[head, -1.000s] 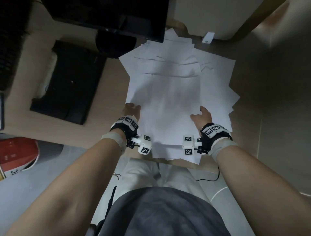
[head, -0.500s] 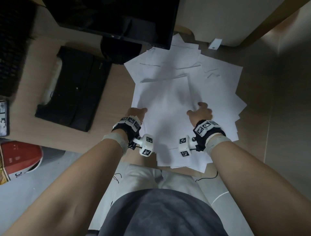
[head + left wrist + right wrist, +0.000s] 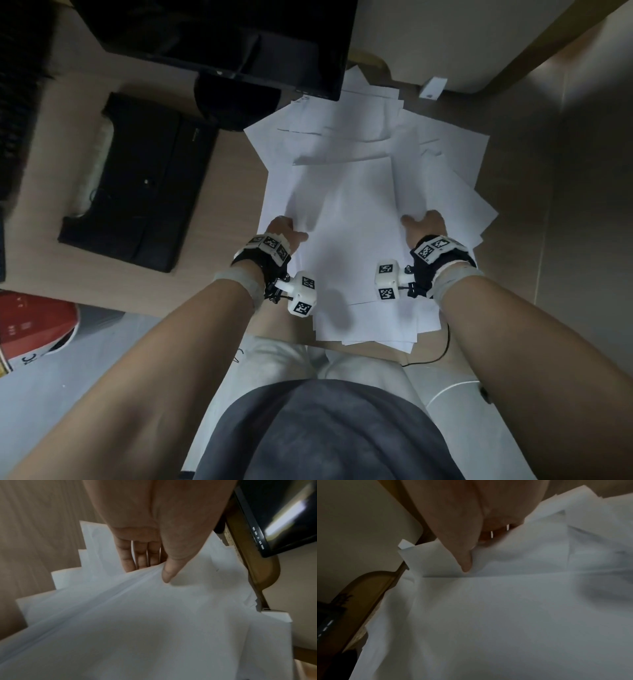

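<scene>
White paper sheets (image 3: 445, 164) lie fanned over the desk (image 3: 236, 205) straight ahead of me, from its near edge up to the foot of the monitor (image 3: 222, 34). I have a top bundle (image 3: 356, 219) of them caught between my hands. Its long axis runs away from me toward the monitor, so its two long edges face left and right, and each hand has taken one. My left hand (image 3: 284, 229) pinches the left edge, thumb (image 3: 169, 572) pressed on top and fingers (image 3: 128, 561) tucked beneath, as the left wrist view shows plainly. My right hand (image 3: 426, 226) grips the right edge the same way, thumb (image 3: 465, 562) on the upper sheet and the fingers mostly hidden under the paper. Both hands sit on the near half of the bundle, level with each other and neither nearer, while the far half lies beyond my grip. The other sheets splay out beneath, more to the right and far side than to the left. I judge the next move is to draw the bundle in and square it along that axis; with the far end unheld it may sag or shed sheets. A black flat case (image 3: 137, 181) lies well to the left, apart from the paper.
</scene>
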Demonstrator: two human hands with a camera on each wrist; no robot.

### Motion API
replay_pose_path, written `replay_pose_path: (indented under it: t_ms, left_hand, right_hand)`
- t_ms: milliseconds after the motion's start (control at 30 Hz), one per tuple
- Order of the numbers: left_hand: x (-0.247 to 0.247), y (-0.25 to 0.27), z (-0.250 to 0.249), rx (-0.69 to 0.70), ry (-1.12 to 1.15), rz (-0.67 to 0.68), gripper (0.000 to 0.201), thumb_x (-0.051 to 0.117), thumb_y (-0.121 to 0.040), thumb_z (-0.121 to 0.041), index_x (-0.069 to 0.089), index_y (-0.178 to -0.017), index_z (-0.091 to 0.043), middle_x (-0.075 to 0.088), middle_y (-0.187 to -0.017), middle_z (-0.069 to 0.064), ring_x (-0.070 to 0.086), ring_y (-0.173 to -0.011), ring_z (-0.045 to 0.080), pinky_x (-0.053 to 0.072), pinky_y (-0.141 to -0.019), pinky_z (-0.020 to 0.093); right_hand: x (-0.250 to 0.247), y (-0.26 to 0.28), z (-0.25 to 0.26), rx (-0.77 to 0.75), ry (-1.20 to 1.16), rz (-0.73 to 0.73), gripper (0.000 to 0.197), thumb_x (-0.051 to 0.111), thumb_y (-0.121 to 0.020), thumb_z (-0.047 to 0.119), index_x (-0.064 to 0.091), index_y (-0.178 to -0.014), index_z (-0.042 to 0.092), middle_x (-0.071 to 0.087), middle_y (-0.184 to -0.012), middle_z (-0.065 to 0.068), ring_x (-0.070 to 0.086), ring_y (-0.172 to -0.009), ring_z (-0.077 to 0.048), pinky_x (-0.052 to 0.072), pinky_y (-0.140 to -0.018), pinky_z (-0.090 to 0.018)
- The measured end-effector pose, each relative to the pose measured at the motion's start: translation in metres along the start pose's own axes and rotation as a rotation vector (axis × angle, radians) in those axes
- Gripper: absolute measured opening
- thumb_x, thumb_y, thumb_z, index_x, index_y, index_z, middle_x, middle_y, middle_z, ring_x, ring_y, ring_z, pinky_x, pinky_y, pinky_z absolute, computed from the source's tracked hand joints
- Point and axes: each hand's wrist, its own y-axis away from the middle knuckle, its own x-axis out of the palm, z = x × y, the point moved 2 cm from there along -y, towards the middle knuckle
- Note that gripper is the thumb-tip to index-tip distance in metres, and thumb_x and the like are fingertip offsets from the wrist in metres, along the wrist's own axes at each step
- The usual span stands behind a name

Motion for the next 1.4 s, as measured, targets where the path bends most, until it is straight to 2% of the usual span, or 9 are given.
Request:
replay_pose_path:
  t_ms: [167, 300, 400, 667, 800, 933, 1033, 1133, 1400]
  left_hand:
    - [0.005, -0.004, 0.01, -0.047, -0.028, -0.054, 0.018, 0.066, -0.085, -0.015, 0.07, -0.101, -0.011, 0.071, -0.096, 0.008, 0.068, -0.086, 0.03, 0.056, -0.087, 0.037]
    - [0.008, 0.002, 0.006, -0.003, -0.002, -0.105, 0.033, 0.064, -0.087, -0.016, 0.064, -0.12, -0.007, 0.067, -0.117, 0.014, 0.065, -0.106, 0.031, 0.054, -0.092, 0.038]
    - [0.008, 0.009, -0.001, -0.005, 0.064, -0.103, 0.046, 0.064, -0.087, -0.014, 0.05, -0.13, -0.005, 0.062, -0.122, 0.017, 0.06, -0.114, 0.033, 0.051, -0.095, 0.039]
    - [-0.006, 0.031, 0.005, -0.022, 0.54, -0.149, 0.06, 0.037, -0.099, -0.051, 0.05, -0.136, -0.006, 0.051, -0.139, 0.015, 0.048, -0.128, 0.032, 0.037, -0.109, 0.046]
    - [-0.022, 0.03, 0.018, -0.051, 0.634, -0.159, 0.05, 0.056, -0.081, -0.069, 0.06, -0.098, -0.023, 0.062, -0.099, 0.0, 0.059, -0.104, 0.024, 0.042, -0.101, 0.042]
    - [-0.024, 0.028, 0.013, -0.052, 0.45, -0.074, 0.027, 0.059, -0.09, -0.045, 0.056, -0.094, -0.019, 0.051, -0.081, -0.003, 0.053, -0.086, 0.021, 0.045, -0.09, 0.039]
    - [-0.018, 0.023, 0.004, -0.069, 0.311, 0.014, 0.03, 0.057, -0.094, -0.029, 0.06, -0.111, -0.005, 0.057, -0.09, 0.008, 0.057, -0.082, 0.021, 0.049, -0.079, 0.035]
    - [-0.014, 0.016, -0.009, -0.131, 0.233, 0.063, 0.063, 0.063, -0.081, -0.043, 0.059, -0.123, 0.003, 0.06, -0.088, 0.017, 0.059, -0.081, 0.03, 0.046, -0.073, 0.037]
    - [-0.011, 0.0, -0.045, -0.14, 0.171, 0.156, 0.061, 0.07, -0.074, -0.044, 0.061, -0.119, -0.003, 0.052, -0.091, 0.009, 0.05, -0.084, 0.022, 0.042, -0.074, 0.031]
  right_hand:
    - [-0.036, 0.014, 0.006, -0.119, -0.089, -0.237, 0.039, 0.06, -0.092, 0.031, 0.055, -0.121, 0.007, 0.064, -0.112, -0.011, 0.061, -0.099, -0.029, 0.038, -0.073, -0.027]
    - [-0.065, 0.027, 0.029, -0.286, -0.3, -0.314, 0.032, 0.067, -0.086, 0.033, 0.058, -0.105, 0.009, 0.061, -0.09, -0.002, 0.06, -0.082, -0.024, 0.041, -0.065, -0.026]
    - [-0.075, 0.042, 0.048, -0.447, -0.422, -0.135, 0.024, 0.075, -0.079, 0.028, 0.061, -0.093, 0.013, 0.07, -0.085, -0.001, 0.068, -0.075, -0.017, 0.054, -0.068, -0.028]
    - [-0.033, 0.086, 0.08, -0.576, -0.529, 0.302, 0.026, 0.075, -0.084, 0.016, 0.068, -0.105, 0.003, 0.072, -0.093, -0.002, 0.067, -0.07, 0.001, 0.049, -0.064, -0.012]
    - [-0.002, 0.075, 0.067, -0.487, -0.481, 0.253, 0.024, 0.073, -0.085, 0.02, 0.067, -0.099, 0.001, 0.07, -0.09, -0.005, 0.065, -0.077, -0.015, 0.052, -0.072, -0.024]
    - [0.016, 0.044, 0.032, -0.304, -0.184, 0.115, 0.032, 0.071, -0.084, 0.028, 0.067, -0.106, 0.007, 0.07, -0.103, -0.006, 0.066, -0.095, -0.028, 0.053, -0.084, -0.034]
    - [0.025, 0.03, 0.015, -0.183, 0.018, 0.099, 0.054, 0.067, -0.083, 0.024, 0.052, -0.134, 0.013, 0.059, -0.13, -0.009, 0.059, -0.112, -0.03, 0.047, -0.091, -0.031]
    - [0.026, 0.019, 0.011, -0.028, 0.225, -0.001, 0.084, 0.073, -0.078, 0.036, 0.029, -0.147, 0.016, 0.036, -0.147, -0.014, 0.036, -0.132, -0.035, 0.034, -0.106, -0.044]
    - [0.028, -0.003, 0.033, 0.205, 0.198, 0.082, 0.105, 0.074, -0.066, 0.061, 0.025, -0.142, 0.008, 0.042, -0.137, -0.02, 0.05, -0.118, -0.042, 0.042, -0.1, -0.053]
